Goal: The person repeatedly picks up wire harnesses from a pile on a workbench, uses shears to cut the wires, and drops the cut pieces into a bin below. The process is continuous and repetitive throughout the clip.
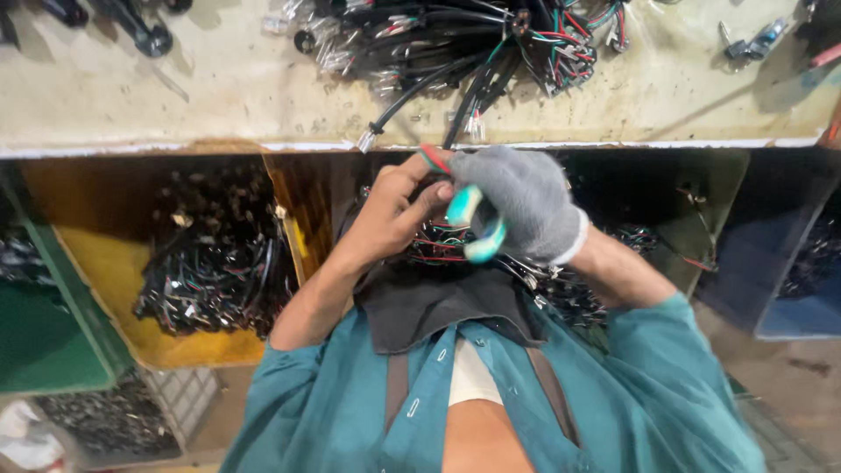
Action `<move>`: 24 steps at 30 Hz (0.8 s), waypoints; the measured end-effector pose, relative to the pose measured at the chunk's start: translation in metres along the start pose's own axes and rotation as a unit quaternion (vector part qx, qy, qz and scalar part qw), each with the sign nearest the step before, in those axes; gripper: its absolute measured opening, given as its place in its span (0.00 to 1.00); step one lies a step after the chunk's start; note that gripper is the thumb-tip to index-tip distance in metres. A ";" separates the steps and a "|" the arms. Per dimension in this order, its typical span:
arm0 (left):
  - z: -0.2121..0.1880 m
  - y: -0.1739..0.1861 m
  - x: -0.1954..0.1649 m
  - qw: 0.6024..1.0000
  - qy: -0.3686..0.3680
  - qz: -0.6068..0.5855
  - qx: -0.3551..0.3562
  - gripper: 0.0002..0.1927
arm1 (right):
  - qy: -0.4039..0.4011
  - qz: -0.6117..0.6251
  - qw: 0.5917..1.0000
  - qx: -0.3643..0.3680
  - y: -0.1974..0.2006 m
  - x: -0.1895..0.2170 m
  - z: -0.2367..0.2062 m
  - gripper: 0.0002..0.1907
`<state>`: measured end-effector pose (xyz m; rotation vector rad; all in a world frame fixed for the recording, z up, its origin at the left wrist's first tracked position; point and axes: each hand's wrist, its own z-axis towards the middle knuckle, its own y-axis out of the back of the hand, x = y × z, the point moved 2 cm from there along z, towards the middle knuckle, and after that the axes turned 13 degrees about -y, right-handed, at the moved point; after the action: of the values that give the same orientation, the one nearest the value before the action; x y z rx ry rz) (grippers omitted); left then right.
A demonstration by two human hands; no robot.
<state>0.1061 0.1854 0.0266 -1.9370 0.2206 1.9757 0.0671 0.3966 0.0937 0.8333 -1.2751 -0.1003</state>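
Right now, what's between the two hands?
Head view: a teal-handled tool, gripped by the gloved right hand; the bare left hand is right beside it.

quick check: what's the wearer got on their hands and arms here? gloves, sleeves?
Left hand is bare, no glove. Right hand wears a grey knit glove with a white cuff at the wrist. Both arms have teal shirt sleeves pushed up toward the elbows, forearms uncovered. No watch, bands or markings visible.

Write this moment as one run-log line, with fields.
left hand: bare, pinching wires | right hand: gloved, gripping teal-handled cutters | below: yellow bin of wire harnesses
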 end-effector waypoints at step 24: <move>0.001 -0.016 -0.018 0.982 -0.151 0.117 0.008 0.19 | -0.277 0.553 0.777 -0.117 -0.066 -0.033 -0.030 0.09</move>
<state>0.1107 0.1975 0.0466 -1.6353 0.3969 2.3789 0.1069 0.3812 0.0269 -0.3036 -2.0885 0.4710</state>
